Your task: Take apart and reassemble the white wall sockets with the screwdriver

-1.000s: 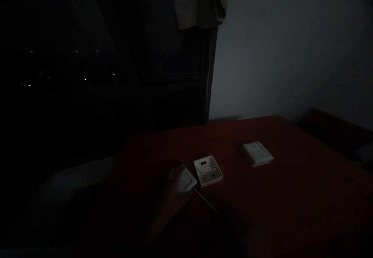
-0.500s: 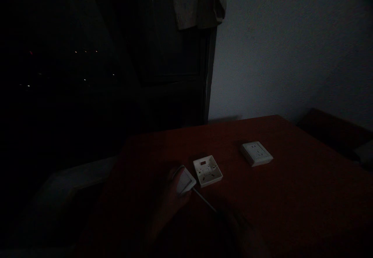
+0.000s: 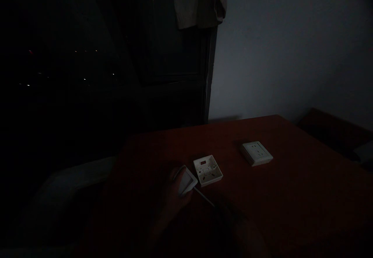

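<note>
The room is very dark. My left hand grips a white switch plate, tilted up on the red table. A thin pale shaft of a tool runs from the plate's lower edge down to my right hand, which is a dark shape closed round the tool's handle. Just right of the plate lies a white back box with a small red mark. Farther right sits a white socket.
A pale wall stands behind the table, with a dark door to its left and a cloth hanging at the door's top. A dark seat is at the right. A pale cushion lies at the left.
The switch plate has tilted a little more in my left hand. The tool's shaft and my right hand have shifted slightly. Nothing else moved.
</note>
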Motion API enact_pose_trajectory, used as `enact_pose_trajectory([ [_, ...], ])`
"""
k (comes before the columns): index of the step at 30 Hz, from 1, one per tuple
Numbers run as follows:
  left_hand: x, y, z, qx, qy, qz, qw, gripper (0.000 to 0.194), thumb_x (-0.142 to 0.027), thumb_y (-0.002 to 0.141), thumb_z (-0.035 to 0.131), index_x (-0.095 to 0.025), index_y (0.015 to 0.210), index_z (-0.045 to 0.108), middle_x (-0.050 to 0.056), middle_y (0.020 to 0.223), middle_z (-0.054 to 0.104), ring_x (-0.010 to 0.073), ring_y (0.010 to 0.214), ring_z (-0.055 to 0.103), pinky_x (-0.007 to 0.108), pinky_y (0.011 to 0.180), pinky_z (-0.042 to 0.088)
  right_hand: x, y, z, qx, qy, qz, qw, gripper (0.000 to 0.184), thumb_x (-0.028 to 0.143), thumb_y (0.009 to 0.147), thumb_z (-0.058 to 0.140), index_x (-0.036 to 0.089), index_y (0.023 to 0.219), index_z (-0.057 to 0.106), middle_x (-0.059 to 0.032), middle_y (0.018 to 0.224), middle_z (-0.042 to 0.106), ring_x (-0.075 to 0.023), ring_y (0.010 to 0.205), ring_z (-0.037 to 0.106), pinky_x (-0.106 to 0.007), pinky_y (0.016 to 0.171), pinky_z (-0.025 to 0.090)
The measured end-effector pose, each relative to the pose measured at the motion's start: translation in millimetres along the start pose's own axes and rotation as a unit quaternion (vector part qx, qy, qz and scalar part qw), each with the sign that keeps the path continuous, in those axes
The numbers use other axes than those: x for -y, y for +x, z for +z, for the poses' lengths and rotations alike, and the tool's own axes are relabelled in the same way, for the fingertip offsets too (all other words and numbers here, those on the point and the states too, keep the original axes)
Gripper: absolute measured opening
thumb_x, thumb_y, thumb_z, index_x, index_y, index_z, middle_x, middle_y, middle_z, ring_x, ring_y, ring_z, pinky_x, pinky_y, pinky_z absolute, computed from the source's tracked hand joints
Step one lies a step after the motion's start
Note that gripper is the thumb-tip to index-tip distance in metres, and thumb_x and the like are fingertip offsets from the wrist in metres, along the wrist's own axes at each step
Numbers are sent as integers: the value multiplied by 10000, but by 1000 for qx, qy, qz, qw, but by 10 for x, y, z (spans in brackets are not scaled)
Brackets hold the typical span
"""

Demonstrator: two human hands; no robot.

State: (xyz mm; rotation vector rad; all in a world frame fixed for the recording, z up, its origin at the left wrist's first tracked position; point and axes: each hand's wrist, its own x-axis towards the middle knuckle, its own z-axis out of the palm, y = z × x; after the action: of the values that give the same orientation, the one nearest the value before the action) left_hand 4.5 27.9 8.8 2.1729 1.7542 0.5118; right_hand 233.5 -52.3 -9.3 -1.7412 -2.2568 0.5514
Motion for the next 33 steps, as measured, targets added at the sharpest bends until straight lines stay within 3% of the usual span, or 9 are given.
enact_pose_trajectory([
  [5,-5,3,-21,18,1,1,1000,687,-262,712,634,-271,1371,440,58,1447,415,290,1304,414,419,1075,356,-34,14,4,-12,15,32,999,528,91,796,494,282,1282,575,-85,1351,563,-270,1142,606,-313,823,565],
  [10,-9,-15,-25,12,17,2,1000,710,-296,727,634,-309,1395,395,35,1476,376,303,1311,406,430,1068,361,67,78,-232,12,136,12,991,416,222,912,409,291,1300,541,-35,1264,640,-200,1091,640,-285,897,516],
  [14,-55,-23,-48,15,25,6,1000,668,-293,733,633,-292,1370,434,47,1465,396,314,1320,395,450,1078,348,121,83,-303,22,98,25,995,407,192,871,454,276,1250,575,-65,1209,670,-210,991,685,-273,799,544],
  [17,-64,-16,-49,27,25,6,999,670,-281,729,633,-252,1370,438,78,1469,387,310,1335,376,453,1088,339,111,75,-259,16,83,13,996,476,114,807,487,267,1250,570,-70,1225,661,-211,1021,672,-261,826,530],
  [24,24,-1,-47,47,-22,9,999,715,-336,732,668,-284,1393,401,71,1484,358,311,1323,396,447,1068,367,120,131,-319,16,147,27,989,371,253,921,398,302,1240,580,-42,1187,680,-196,1004,676,-268,813,527],
  [27,54,53,-95,52,-46,-1,998,691,-357,735,676,-263,1374,429,91,1460,379,310,1319,400,445,1061,372,167,145,-374,16,174,49,983,364,320,955,345,303,1216,598,-31,1140,700,-192,974,684,-282,809,527],
  [30,92,164,-187,31,-51,-10,998,672,-337,739,671,-239,1361,438,105,1433,408,307,1330,379,464,1077,342,178,133,-386,3,186,41,982,367,349,953,356,289,1211,610,-37,1196,677,-209,1061,648,-316,890,501],
  [33,161,313,-299,8,-49,14,999,653,-323,768,643,-230,1371,413,96,1427,418,282,1333,374,445,1094,322,136,106,-374,3,180,38,983,366,345,941,378,269,1197,629,-50,1216,667,-229,1089,634,-347,927,487],
])
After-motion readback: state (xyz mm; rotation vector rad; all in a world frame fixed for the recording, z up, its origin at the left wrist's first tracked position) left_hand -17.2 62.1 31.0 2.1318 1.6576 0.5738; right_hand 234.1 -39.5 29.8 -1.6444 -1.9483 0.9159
